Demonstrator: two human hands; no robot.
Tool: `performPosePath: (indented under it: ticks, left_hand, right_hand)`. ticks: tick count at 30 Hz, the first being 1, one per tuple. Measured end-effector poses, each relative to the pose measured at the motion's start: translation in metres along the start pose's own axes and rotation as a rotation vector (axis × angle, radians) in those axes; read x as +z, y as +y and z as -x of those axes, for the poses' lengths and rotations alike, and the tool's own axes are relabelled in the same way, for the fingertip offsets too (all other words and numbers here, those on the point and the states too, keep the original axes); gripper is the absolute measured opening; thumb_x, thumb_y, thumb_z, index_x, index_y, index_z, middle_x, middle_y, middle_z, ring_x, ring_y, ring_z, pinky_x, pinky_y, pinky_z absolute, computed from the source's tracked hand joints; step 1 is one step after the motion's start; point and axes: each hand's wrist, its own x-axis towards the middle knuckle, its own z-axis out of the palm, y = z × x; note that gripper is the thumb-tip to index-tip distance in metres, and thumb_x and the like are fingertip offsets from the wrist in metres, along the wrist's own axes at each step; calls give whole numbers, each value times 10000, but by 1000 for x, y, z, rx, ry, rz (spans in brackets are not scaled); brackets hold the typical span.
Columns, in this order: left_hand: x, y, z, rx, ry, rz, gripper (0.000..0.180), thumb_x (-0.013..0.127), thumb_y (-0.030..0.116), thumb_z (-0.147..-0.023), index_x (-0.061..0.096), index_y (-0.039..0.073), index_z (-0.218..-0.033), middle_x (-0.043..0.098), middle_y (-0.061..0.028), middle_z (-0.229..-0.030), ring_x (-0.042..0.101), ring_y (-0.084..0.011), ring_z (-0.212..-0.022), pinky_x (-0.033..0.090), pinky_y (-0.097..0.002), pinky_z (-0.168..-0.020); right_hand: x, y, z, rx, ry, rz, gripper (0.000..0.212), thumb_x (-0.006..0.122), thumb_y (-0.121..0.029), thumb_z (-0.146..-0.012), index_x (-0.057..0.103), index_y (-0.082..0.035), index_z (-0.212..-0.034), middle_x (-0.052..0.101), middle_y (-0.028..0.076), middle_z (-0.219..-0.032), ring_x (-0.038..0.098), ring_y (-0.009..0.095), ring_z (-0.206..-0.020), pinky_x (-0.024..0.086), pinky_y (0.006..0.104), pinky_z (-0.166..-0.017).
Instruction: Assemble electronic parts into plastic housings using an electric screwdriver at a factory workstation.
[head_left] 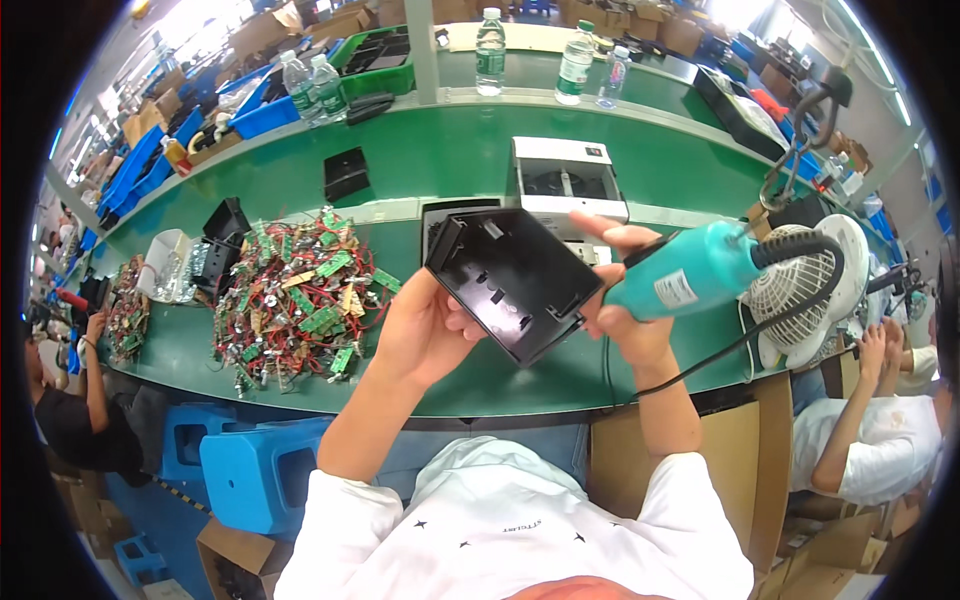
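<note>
An open black plastic housing is tilted above the green bench, its hollow inside facing up. My left hand is closed round its left edge, thumb and fingers on the rim. In my right hand is a teal corded electric screwdriver, lying across the palm with its cable end to the right; its tip is hidden. The right fingertips reach the housing's right side. Behind the housing stands a white box-shaped device with a dark opening.
A heap of green circuit boards with red wires lies left of my hands. A white fan stands right, near the screwdriver's black cable. Bottles line the shelf behind. Co-workers sit at both sides; blue stools stand below left.
</note>
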Motion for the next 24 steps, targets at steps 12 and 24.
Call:
performPosePath:
  ticks: [12, 24]
  left_hand:
    - [13, -34, 10, 1056, 181, -1662, 198, 539, 204, -862, 594, 33, -947, 561, -98, -1010, 484, -234, -935, 377, -324, -804]
    - [26, -39, 5, 637, 43, -1483, 60, 570, 59, -784, 584, 14, -820, 592, -79, -878, 503, -255, -880, 365, -343, -859]
  right_hand:
    - [18, 0, 18, 219, 127, -8, 466, 671, 57, -758, 474, -4, -1176, 609, 99, -953, 560, 122, -599, 447, 195, -468]
    - [21, 7, 16, 186, 193, 156, 423, 666, 19, -779, 478, 8, -1158, 626, 66, -878, 527, 107, -534, 421, 183, -424]
